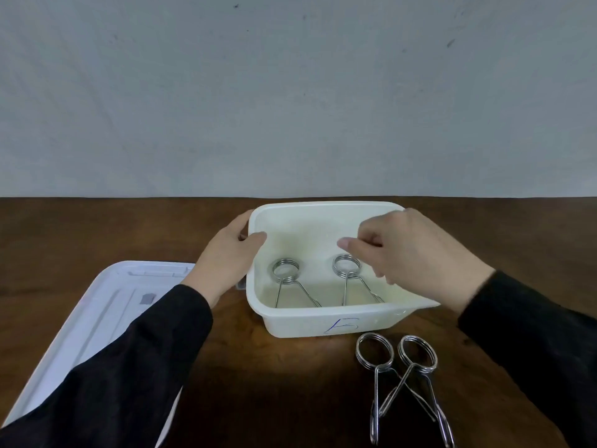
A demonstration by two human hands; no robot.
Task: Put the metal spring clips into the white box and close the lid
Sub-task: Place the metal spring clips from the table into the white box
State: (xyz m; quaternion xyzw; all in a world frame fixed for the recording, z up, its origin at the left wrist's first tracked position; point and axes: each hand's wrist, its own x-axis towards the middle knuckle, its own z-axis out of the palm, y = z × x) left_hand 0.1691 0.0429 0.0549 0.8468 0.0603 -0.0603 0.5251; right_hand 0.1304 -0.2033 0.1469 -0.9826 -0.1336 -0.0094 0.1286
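Two metal spring clips lie crossed on the table just in front of the white box. Inside the box rest two more clips. Left hand clasps the box's left rim; right hand hovers over it, grip empty, fingers loosely curled. Left of the box lies its lid

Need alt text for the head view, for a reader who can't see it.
Two metal spring clips lie inside an open white plastic box on a brown wooden table; left hand grips its rim, right hand hovers over it. Two more clips and the white lid lie outside.
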